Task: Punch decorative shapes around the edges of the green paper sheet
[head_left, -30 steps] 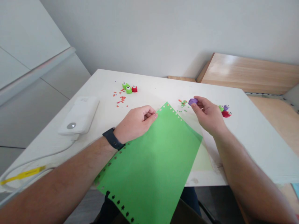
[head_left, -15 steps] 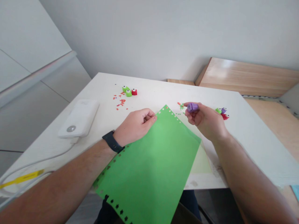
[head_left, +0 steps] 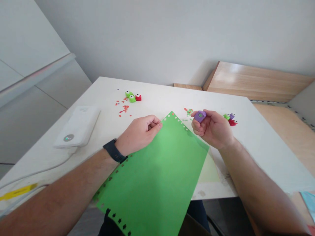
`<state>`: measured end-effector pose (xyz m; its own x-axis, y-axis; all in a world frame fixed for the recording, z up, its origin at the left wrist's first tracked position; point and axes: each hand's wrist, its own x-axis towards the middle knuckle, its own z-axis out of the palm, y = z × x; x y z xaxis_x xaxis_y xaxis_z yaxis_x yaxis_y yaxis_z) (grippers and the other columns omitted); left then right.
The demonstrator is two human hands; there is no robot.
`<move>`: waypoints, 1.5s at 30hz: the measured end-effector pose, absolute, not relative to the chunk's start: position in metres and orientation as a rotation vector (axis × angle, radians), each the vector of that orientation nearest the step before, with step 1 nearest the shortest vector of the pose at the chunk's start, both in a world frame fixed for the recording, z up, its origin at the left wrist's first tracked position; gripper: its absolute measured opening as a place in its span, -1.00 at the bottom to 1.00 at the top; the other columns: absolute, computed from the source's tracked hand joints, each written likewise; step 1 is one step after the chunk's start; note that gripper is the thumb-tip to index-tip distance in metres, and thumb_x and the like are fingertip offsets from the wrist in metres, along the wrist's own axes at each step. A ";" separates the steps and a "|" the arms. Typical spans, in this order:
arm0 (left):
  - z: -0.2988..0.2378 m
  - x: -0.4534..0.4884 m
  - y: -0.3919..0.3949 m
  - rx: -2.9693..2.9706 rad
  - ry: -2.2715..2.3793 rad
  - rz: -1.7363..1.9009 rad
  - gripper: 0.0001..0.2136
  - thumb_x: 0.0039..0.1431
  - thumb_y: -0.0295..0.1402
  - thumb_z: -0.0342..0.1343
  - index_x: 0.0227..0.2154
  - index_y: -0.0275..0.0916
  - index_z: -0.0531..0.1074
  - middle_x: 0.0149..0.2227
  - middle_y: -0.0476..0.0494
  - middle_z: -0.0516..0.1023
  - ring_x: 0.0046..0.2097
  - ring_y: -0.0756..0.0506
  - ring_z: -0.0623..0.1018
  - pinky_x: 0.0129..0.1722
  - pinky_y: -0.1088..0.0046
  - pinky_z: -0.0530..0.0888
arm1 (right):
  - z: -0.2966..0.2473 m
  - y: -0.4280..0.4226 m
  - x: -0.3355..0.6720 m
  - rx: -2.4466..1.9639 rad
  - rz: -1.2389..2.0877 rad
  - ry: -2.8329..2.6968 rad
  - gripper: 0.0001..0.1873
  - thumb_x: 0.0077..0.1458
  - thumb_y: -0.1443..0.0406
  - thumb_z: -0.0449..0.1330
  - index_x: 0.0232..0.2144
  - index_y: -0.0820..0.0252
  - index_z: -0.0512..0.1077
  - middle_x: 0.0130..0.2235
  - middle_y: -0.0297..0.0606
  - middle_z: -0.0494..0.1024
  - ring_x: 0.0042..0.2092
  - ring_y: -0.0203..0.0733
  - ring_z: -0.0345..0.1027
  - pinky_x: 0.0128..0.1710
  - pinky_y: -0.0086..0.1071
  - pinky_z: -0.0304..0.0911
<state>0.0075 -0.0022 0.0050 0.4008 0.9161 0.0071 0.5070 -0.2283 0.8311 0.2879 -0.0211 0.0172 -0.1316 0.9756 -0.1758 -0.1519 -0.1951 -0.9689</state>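
Left hand (head_left: 137, 136) held the green paper sheet (head_left: 152, 177) in a narrow pinch at its upper edge, just left of the top corner; the sheet lay partly on the worktop (head_left: 103, 95), its lower end running past the near edge, with small punched shapes along its margins. Right hand (head_left: 213, 128) was raised just beside that corner, its grip closed around a purple craft punch (head_left: 200, 116) (round opening turned upward, green showing inside). A paler green sheet (head_left: 209, 173) lay partly under the first. Near the right hand stood green, purple and red punches (head_left: 230, 119); green and red punches (head_left: 132, 97) stood well apart on the left, beside scattered paper bits (head_left: 125, 108). A white power bank (head_left: 76, 126) lay left of the left hand.
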 end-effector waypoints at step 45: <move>0.010 0.004 0.000 1.912 1.269 0.719 -0.71 0.35 -0.09 0.12 -0.24 -0.21 0.55 -0.34 -0.05 0.64 -0.36 -0.07 0.52 -0.35 0.42 0.38 | 0.010 -0.019 0.309 -1.341 1.350 -1.534 -0.65 0.14 0.08 0.41 -0.10 0.14 0.60 -0.19 -0.27 0.61 -0.23 -0.21 0.36 -0.24 -0.30 0.20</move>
